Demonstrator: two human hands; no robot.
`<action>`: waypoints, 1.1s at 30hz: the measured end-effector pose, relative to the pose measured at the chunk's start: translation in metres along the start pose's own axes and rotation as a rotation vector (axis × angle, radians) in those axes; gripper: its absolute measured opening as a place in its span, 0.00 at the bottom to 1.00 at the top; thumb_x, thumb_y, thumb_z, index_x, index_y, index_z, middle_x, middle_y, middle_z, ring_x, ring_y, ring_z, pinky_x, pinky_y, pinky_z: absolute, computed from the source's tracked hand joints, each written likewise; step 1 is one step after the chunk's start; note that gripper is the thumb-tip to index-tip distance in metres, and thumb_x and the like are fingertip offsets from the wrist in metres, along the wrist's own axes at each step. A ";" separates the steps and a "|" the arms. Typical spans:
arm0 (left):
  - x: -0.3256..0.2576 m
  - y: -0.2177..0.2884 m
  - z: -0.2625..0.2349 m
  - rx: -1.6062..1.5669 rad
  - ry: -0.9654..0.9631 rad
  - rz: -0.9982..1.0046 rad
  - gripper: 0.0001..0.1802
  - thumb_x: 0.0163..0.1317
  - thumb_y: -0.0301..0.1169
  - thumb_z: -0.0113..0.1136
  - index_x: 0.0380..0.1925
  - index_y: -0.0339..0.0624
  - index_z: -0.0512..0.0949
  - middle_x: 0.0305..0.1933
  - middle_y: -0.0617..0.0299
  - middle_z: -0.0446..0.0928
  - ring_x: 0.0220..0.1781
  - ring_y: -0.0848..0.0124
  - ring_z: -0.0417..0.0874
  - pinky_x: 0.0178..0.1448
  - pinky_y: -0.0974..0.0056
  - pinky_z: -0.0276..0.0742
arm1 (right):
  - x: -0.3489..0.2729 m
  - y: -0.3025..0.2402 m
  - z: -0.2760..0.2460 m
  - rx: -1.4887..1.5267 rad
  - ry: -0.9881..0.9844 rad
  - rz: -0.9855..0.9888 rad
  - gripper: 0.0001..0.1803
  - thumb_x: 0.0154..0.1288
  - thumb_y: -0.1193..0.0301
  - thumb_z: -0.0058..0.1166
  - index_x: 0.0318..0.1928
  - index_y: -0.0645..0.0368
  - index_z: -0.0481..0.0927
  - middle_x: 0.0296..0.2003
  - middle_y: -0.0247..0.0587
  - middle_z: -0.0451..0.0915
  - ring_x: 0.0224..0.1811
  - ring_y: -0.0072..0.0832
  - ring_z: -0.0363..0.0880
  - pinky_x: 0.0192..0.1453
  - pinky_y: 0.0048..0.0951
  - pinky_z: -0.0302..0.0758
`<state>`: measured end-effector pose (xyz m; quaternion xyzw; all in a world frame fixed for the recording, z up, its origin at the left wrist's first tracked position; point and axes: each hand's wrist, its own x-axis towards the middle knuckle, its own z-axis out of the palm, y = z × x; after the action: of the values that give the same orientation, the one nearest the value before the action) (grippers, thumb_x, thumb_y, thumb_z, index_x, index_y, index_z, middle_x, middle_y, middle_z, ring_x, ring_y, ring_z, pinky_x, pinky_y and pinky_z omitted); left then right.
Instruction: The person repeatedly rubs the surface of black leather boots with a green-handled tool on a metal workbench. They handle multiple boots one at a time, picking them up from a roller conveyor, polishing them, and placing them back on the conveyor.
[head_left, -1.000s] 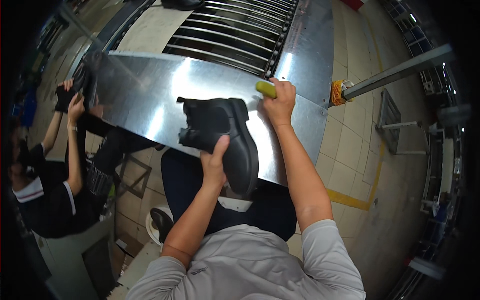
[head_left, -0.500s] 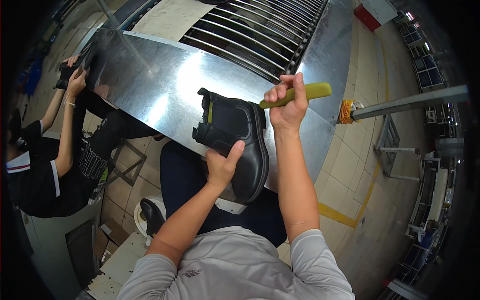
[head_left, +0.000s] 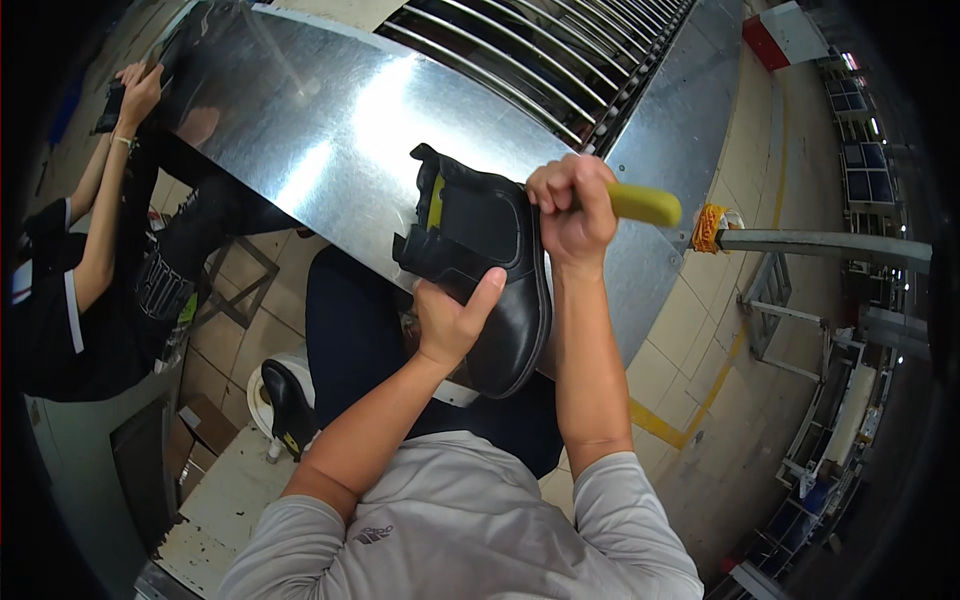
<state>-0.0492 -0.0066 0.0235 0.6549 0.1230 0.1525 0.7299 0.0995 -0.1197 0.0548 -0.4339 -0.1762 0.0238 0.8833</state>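
A black ankle boot (head_left: pixel 490 325) lies tilted over the near edge of the metal table, its sole side to the right and its opening to the upper left. A yellow-green patch shows inside the opening. My left hand (head_left: pixel 450 315) grips the upper from the near side, thumb lying on the leather. In my right hand (head_left: pixel 580 210) is an olive-green oblong tool (head_left: pixel 645 204), one end sticking out to the right. Those fingers are curled against the sole edge near the heel, hiding the tool's other end.
A metal roller conveyor (head_left: pixel 540 60) adjoins the shiny table (head_left: pixel 330 110). At left another person's hands (head_left: pixel 138 95) hold a dark item. A second black boot (head_left: pixel 288 405) stands low on the left, by a worn white surface (head_left: pixel 225 510). A metal bar (head_left: pixel 820 243) juts in from the right.
My right hand has turned and moved down closer to the boot's heel, its fingers curling more, and the tool now tilts down to the right. My left hand keeps its hold.
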 end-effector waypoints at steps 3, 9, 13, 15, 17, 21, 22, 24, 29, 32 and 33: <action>0.000 -0.003 0.002 0.002 0.042 0.045 0.12 0.62 0.32 0.72 0.37 0.33 0.85 0.35 0.57 0.87 0.35 0.65 0.88 0.43 0.62 0.81 | -0.021 -0.010 0.000 -0.026 -0.035 -0.016 0.19 0.77 0.61 0.50 0.28 0.59 0.77 0.17 0.31 0.66 0.19 0.26 0.64 0.31 0.35 0.66; 0.001 -0.004 0.004 -0.031 0.028 0.021 0.12 0.62 0.33 0.72 0.37 0.34 0.85 0.34 0.57 0.87 0.35 0.65 0.88 0.42 0.61 0.81 | -0.053 -0.024 -0.006 -0.004 -0.094 -0.012 0.21 0.79 0.58 0.46 0.30 0.58 0.78 0.17 0.29 0.65 0.18 0.24 0.61 0.29 0.35 0.65; 0.000 -0.002 0.009 0.007 0.051 0.031 0.13 0.61 0.34 0.72 0.38 0.35 0.84 0.33 0.57 0.87 0.34 0.65 0.88 0.41 0.61 0.81 | -0.067 -0.031 -0.002 0.026 -0.012 -0.031 0.21 0.79 0.59 0.49 0.29 0.59 0.78 0.16 0.28 0.64 0.17 0.23 0.62 0.28 0.33 0.65; 0.000 -0.001 0.007 0.023 0.032 0.045 0.13 0.62 0.34 0.72 0.39 0.35 0.84 0.34 0.56 0.87 0.34 0.64 0.88 0.41 0.61 0.81 | -0.069 -0.034 -0.003 0.124 0.047 -0.001 0.21 0.80 0.59 0.48 0.29 0.58 0.78 0.16 0.28 0.64 0.17 0.23 0.61 0.27 0.33 0.64; 0.001 -0.001 0.006 0.026 0.035 0.060 0.14 0.62 0.34 0.72 0.39 0.35 0.84 0.34 0.56 0.87 0.35 0.63 0.88 0.41 0.61 0.81 | -0.070 -0.034 -0.004 0.186 0.083 0.015 0.21 0.80 0.59 0.48 0.29 0.56 0.78 0.16 0.28 0.63 0.16 0.23 0.60 0.26 0.32 0.63; -0.002 -0.004 0.005 0.019 0.047 0.074 0.13 0.62 0.35 0.72 0.38 0.35 0.84 0.33 0.56 0.87 0.35 0.64 0.89 0.42 0.61 0.81 | -0.065 -0.033 -0.005 0.125 -0.021 0.066 0.20 0.80 0.60 0.49 0.29 0.55 0.77 0.16 0.27 0.62 0.16 0.22 0.59 0.24 0.31 0.61; -0.002 -0.005 0.004 0.022 0.041 0.077 0.13 0.63 0.34 0.71 0.38 0.35 0.85 0.33 0.56 0.87 0.35 0.64 0.89 0.42 0.61 0.81 | -0.063 -0.033 -0.006 0.122 -0.058 0.096 0.19 0.79 0.61 0.50 0.29 0.56 0.77 0.16 0.27 0.61 0.16 0.22 0.59 0.24 0.30 0.60; 0.000 -0.004 0.004 0.019 0.070 0.084 0.12 0.63 0.34 0.71 0.37 0.35 0.85 0.32 0.57 0.87 0.34 0.65 0.88 0.41 0.61 0.81 | -0.055 -0.030 -0.004 0.117 -0.072 0.175 0.17 0.78 0.63 0.52 0.29 0.56 0.76 0.16 0.27 0.61 0.16 0.22 0.58 0.23 0.30 0.60; -0.001 -0.005 0.006 -0.007 0.073 0.102 0.12 0.64 0.35 0.70 0.34 0.35 0.84 0.30 0.59 0.86 0.32 0.67 0.86 0.38 0.62 0.79 | -0.058 -0.032 -0.001 0.032 -0.040 0.150 0.18 0.78 0.63 0.51 0.28 0.57 0.74 0.16 0.27 0.59 0.15 0.21 0.56 0.24 0.30 0.59; 0.002 -0.008 0.008 -0.019 0.098 0.108 0.13 0.64 0.36 0.71 0.35 0.35 0.83 0.30 0.59 0.86 0.32 0.67 0.86 0.39 0.61 0.80 | -0.077 -0.040 -0.002 0.054 -0.123 0.067 0.19 0.79 0.62 0.49 0.29 0.59 0.75 0.16 0.28 0.59 0.16 0.21 0.56 0.25 0.31 0.59; 0.002 -0.008 0.008 -0.005 0.101 0.106 0.13 0.63 0.36 0.71 0.35 0.35 0.83 0.30 0.58 0.86 0.32 0.66 0.86 0.39 0.61 0.80 | -0.084 -0.043 0.000 0.056 -0.115 0.044 0.18 0.78 0.63 0.50 0.29 0.59 0.75 0.16 0.29 0.60 0.16 0.21 0.57 0.24 0.30 0.59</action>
<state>-0.0438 -0.0137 0.0161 0.6501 0.1244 0.2239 0.7153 0.0159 -0.1633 0.0637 -0.4108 -0.2163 0.0730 0.8827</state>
